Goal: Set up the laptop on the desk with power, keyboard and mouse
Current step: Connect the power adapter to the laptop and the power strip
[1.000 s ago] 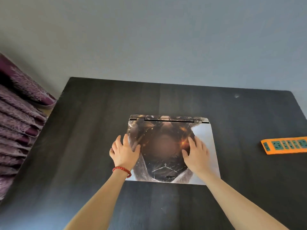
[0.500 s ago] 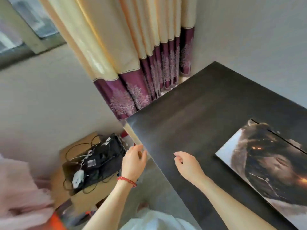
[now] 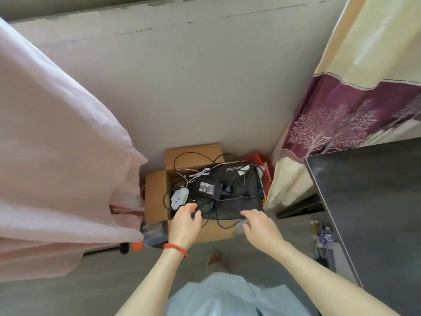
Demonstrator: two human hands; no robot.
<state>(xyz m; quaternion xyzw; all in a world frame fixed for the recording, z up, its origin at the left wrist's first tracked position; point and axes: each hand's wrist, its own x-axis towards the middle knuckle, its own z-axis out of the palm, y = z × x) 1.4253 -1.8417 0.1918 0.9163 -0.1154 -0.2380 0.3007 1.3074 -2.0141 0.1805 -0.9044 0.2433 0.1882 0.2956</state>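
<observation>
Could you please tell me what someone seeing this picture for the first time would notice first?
Most striking is the open cardboard box on the floor in the middle, piled with tangled black cables, a power brick and a white mouse. Both hands, left and right, reach toward it with fingers spread, holding nothing. A pink cloth fills the left side, and the dark desk edges in on the right.

I was at home, in a bedroom by the look of it: pink bedding (image 3: 57, 144) hung at my left, a patterned curtain (image 3: 341, 115) reached the floor, and a cardboard box (image 3: 157, 190) sat against the wall.
</observation>
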